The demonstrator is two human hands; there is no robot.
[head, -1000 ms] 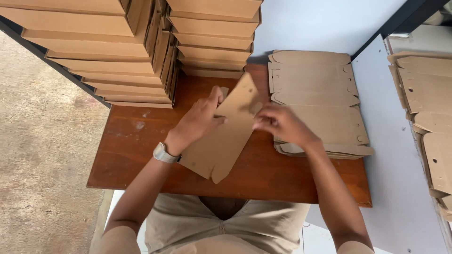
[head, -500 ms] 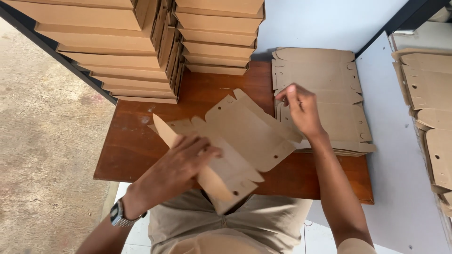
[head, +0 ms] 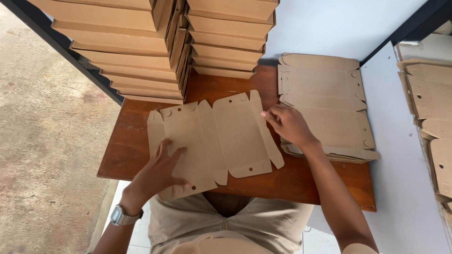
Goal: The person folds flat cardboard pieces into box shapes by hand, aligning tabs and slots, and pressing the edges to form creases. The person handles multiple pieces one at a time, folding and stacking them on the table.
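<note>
Head view looks straight down on a brown wooden worktop (head: 141, 155) with a flat, unfolded cardboard box blank (head: 214, 138) lying across its middle. The blank is tan, creased into several panels, with small round holes and tabs along its edges; its near left corner reaches the near edge of the worktop.

The left hand (head: 162, 171) lies flat on the near left panel of the blank, palm down and fingers spread, pressing on the card. A metal wristwatch (head: 123, 216) sits on that wrist. The right hand (head: 289, 124) is at the right edge of the blank, fingers loosely curled with the fingertips (head: 268, 117) touching the narrow side flap; it also rests over the near left part of a stack of flat blanks (head: 325, 94). Whether it pinches the flap or only touches it cannot be told.

That stack of flat blanks lies on the right side of the worktop, just beside the spread blank. On the far left stand two tall piles of folded cardboard boxes (head: 141, 47), side by side, their near edge close to the blank's far edge. More flat card pieces (head: 433, 113) lie at the far right on a pale surface, well apart from the hands. A concrete floor (head: 42, 141) shows on the left
</note>
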